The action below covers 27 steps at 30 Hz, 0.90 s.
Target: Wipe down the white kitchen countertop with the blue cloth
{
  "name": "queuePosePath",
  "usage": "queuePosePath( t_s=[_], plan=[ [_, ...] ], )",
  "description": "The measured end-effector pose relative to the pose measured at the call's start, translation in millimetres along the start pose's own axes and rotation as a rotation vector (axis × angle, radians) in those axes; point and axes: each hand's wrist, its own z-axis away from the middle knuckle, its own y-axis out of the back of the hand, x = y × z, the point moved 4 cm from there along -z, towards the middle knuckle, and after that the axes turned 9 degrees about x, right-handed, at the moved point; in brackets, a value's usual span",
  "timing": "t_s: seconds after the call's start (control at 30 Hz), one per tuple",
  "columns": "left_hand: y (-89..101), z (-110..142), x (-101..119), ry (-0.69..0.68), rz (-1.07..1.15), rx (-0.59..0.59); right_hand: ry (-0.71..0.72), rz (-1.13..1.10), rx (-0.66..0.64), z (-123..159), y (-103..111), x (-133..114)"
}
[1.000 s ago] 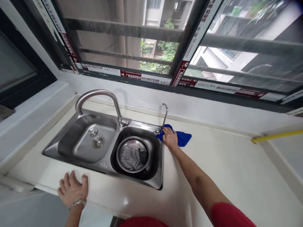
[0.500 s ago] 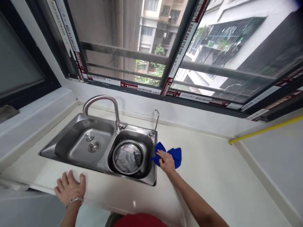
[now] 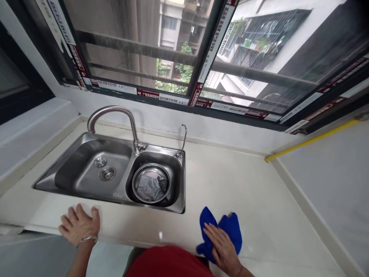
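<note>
My right hand (image 3: 223, 250) lies flat, fingers stretched out, pressing a blue cloth (image 3: 227, 230) onto the cream countertop (image 3: 245, 188) near its front edge, to the right of the sink. My left hand (image 3: 78, 225) rests open, palm down, on the counter's front edge in front of the left basin; a metal bangle sits on that wrist. The steel double sink (image 3: 86, 169) is set into the counter, with a round strainer basket (image 3: 151, 183) holding a grey cloth in its right basin.
A tall curved faucet (image 3: 113, 115) and a thin small tap (image 3: 182, 140) stand at the sink's back. A window with dark frames runs behind the counter. A yellow bar (image 3: 311, 140) crosses at the right, above a white wall panel.
My right hand has dragged the blue cloth from beside the small tap, along the sink's right side, down to the counter's front edge. My left hand stayed put.
</note>
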Motion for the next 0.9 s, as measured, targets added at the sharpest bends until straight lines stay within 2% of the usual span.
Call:
queuePosePath(
  t_s=[0.07,0.17,0.37,0.6,0.7,0.8,0.9],
  plan=[
    [-0.9,0,0,-0.001,-0.018,-0.011,0.0,0.004,-0.048,-2,2,-4],
    [-2.5,-2,0,-0.014,0.009,0.004,-0.033,0.05,-0.072,-26,-1,-3],
    [-6.3,-1,-3,0.005,0.045,0.016,-0.058,0.134,-0.025,-99,-21,9],
    [-4.9,0,-4,0.02,0.033,0.021,-0.196,0.192,0.059,-193,-55,37],
    [-3.2,0,-4,0.016,0.029,0.024,-0.295,0.23,0.104,-223,-65,46],
    [-4.2,0,-5,0.022,0.026,0.016,-0.361,0.259,0.185,-237,-69,47],
    [-5.8,1,-7,0.005,0.03,0.056,-0.308,0.253,0.234,-227,-66,41]
  ],
)
